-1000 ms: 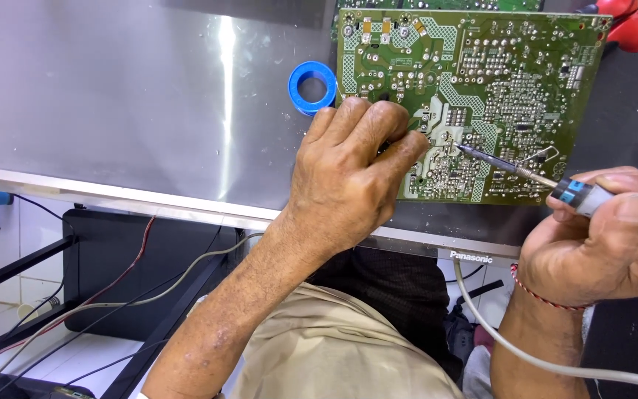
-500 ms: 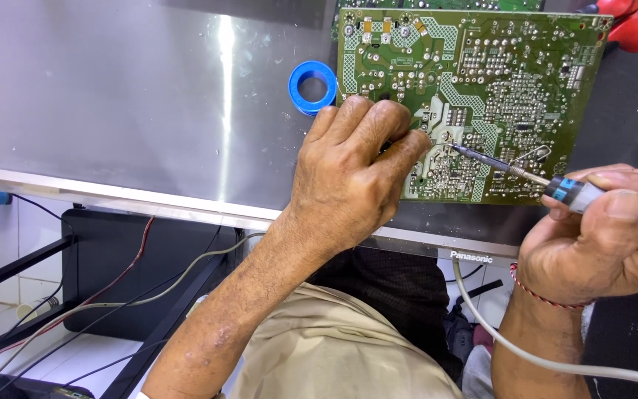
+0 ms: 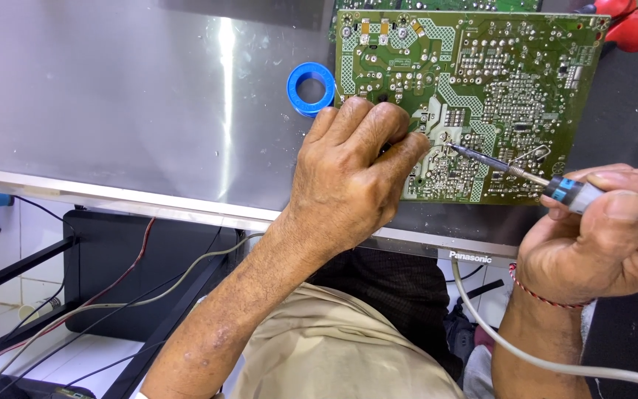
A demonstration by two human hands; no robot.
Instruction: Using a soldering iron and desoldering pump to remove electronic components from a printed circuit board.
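Fingers (image 3: 369,129) of the left hand (image 3: 348,185) are curled and bunched, their tips pressed down on the green circuit board (image 3: 511,81) near its lower left part; whether they pinch anything between them cannot be told. Just beyond the knuckles, up and to the left, a blue ring-shaped spool (image 3: 311,88) lies on the brushed metal panel (image 3: 134,96), close to the board's edge. Opposite those fingertips the right hand (image 3: 599,236) is wrapped tightly around the grey handle of a soldering iron (image 3: 577,196), thumb laid along the top; the iron's thin metal tip reaches the board right beside the left fingertips. A grey cord (image 3: 526,355) runs from under the right hand past the wrist, which wears a red thread bracelet (image 3: 540,295). Red plastic handles (image 3: 625,22) show past the board's far corner
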